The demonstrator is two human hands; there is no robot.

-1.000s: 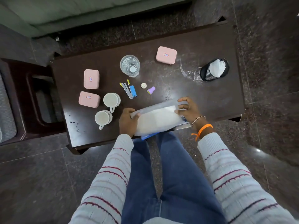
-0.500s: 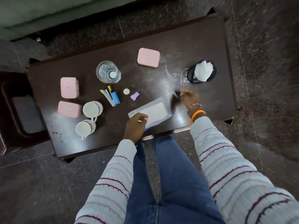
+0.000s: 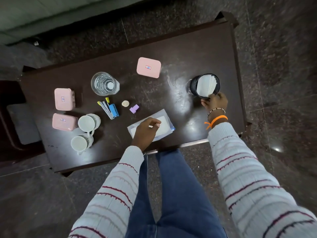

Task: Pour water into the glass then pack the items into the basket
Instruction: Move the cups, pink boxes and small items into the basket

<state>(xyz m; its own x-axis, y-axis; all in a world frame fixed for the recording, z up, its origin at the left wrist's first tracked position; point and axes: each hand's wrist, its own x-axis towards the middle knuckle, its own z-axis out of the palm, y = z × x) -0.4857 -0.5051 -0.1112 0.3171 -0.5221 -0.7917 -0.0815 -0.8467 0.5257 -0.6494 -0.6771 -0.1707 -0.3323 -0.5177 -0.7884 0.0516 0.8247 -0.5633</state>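
Note:
On the dark table (image 3: 197, 48) stands a clear glass (image 3: 105, 84) with water in it. At the right is a black mesh basket (image 3: 194, 83) with white paper inside. My right hand (image 3: 215, 102) grips the basket's near rim. My left hand (image 3: 145, 133) rests with curled fingers on a flat clear pouch (image 3: 164, 121) holding a white sheet, near the table's front edge. Between the glass and the pouch lie a blue stapler (image 3: 109, 108), a small beige disc (image 3: 125, 103) and a purple piece (image 3: 134, 108).
Three pink lidded boxes sit on the table: one at the back (image 3: 148, 67), two at the left (image 3: 63, 99) (image 3: 63, 121). Two white cups (image 3: 88, 122) (image 3: 80, 143) stand by the left boxes. A dark chair is left of the table; polished stone floor surrounds it.
My right hand let go of the pouch and moved right and away to the basket's rim. The left hand stayed on the pouch, which now lies flat on the table.

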